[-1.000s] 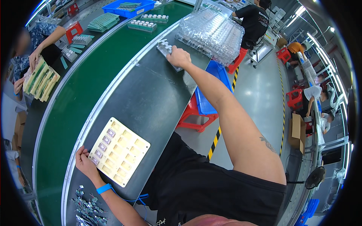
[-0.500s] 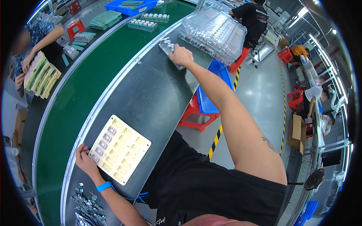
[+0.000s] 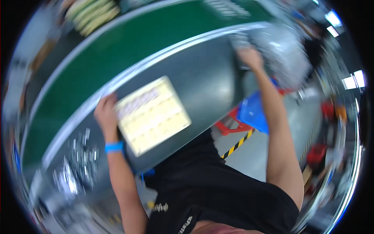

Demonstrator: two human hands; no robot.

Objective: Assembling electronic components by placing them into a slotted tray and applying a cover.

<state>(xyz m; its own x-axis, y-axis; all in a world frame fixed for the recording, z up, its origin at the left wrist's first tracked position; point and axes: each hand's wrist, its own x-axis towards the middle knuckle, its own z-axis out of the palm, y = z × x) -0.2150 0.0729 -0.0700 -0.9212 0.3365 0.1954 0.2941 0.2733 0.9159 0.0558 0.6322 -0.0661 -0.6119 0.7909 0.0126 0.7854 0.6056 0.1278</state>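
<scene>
A cream rectangular tray (image 3: 156,117) with rows of pockets lies on the dark worktop. Small purplish pieces fill the row along its far edge; the other pockets look pale and blurred. Beside the tray's left edge is my left hand (image 3: 106,112), a blue band on its wrist. Its fingers are smeared by motion, so I cannot tell whether they grip the edge. My right hand (image 3: 250,57) reaches far right, over a narrow greyish tray of small light parts (image 3: 239,39). Blur hides what those fingers hold, if anything.
A heap of clear plastic trays (image 3: 286,54) stands beyond my right hand. Below it are a blue bin (image 3: 253,111) and a red stool (image 3: 230,126). Loose small electronic parts (image 3: 83,156) lie left of my forearm. A green conveyor (image 3: 128,46) runs along the far side.
My view has swung round and blurred, so the worktop and both hands appear turned and shifted rightward. Both hands stay by the same trays; no pickup or release can be made out.
</scene>
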